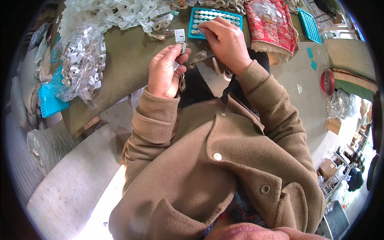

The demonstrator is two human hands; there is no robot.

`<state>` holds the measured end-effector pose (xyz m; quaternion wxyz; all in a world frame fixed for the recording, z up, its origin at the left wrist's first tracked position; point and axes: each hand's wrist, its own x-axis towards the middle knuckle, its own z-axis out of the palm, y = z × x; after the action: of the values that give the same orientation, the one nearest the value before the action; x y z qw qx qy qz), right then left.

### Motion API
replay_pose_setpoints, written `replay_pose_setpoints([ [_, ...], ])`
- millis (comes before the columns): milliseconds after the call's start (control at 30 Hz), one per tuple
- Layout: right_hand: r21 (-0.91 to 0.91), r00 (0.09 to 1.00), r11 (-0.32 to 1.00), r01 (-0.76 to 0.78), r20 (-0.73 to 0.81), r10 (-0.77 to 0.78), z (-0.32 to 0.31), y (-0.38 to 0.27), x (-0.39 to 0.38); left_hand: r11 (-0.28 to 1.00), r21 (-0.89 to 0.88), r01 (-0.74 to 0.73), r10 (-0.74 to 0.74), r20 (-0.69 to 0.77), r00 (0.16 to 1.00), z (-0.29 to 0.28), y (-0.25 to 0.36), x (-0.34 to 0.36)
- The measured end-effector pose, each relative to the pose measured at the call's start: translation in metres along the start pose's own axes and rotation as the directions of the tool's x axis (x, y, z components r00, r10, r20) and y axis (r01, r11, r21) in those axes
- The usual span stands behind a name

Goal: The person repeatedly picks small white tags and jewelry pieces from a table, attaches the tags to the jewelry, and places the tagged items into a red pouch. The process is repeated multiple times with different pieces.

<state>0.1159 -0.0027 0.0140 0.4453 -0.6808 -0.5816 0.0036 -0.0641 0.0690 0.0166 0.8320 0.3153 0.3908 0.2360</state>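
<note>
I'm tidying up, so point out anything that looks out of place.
Small blue pieces and a white scrap lie loose on the grey floor to the right, away from the table, so they may have been dropped.

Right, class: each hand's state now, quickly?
Left hand: closed on a white plastic casing.
Right hand: curled at the turquoise tray; whether it holds anything cannot be told.

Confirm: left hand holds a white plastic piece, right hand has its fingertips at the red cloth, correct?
No: the right hand has its fingertips at the blue tray, not the red cloth, as the head view shows. The left hand does hold a white plastic piece.
</note>
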Motion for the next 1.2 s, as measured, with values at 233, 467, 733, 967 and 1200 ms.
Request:
replay_pose_setpoints([
  [233,-0.186,0.987,0.982,-0.015,0.153,0.044,0.009,0.0,-0.002,1.0,0.013,0.008,-0.008,-0.004,1.0,0.003,-0.006,0.001],
  [467,0.18,0.999,0.983,-0.041,-0.018,0.045,-0.004,-0.006,-0.002,0.999,0.013,0.032,-0.033,0.025,0.999,0.014,0.001,-0.004],
  [733,0.233,0.992,0.967,0.102,-0.096,-0.082,-0.018,-0.02,-0.016,0.998,0.057,0.029,-0.036,0.119,0.992,0.033,-0.004,-0.015],
  [967,0.037,0.962,0.964,0.263,-0.085,-0.259,-0.022,-0.018,-0.024,0.998,0.042,-0.053,0.049,0.098,0.994,0.036,-0.017,-0.017],
  [1200,0.157,0.992,0.98,0.123,0.006,-0.126,-0.038,-0.023,-0.029,0.97,0.152,-0.189,0.187,0.026,0.982,0.049,-0.036,-0.024],
])
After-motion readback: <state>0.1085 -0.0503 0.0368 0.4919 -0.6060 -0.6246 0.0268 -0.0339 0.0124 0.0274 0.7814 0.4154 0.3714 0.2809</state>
